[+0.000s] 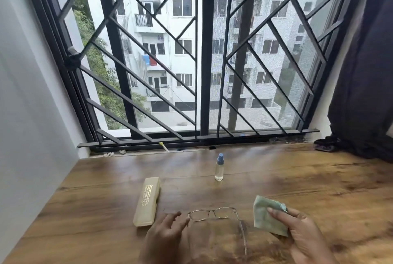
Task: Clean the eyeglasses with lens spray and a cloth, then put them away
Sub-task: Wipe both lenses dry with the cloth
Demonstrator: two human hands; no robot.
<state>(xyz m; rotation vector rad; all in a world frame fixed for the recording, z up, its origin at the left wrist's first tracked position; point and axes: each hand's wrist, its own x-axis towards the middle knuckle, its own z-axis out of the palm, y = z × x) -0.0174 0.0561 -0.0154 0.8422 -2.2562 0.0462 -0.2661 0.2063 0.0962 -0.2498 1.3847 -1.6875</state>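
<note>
Pale green cloth (268, 214) pinched in the right hand (302, 236); left hand (168, 236) fingers spread beside the eyeglasses (214, 213) — wiping seems next — it needs the frame lifted off the desk (319, 189).

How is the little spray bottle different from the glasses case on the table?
The spray bottle stands upright, while the glasses case lies flat on its side. The spray bottle is see-through with a blue cap; the glasses case is solid, pale yellowish, with printed writing along its lid. The spray bottle is round and slim; the glasses case is a long box, shut. Both rest on the wooden table, and neither hand touches them.
</note>
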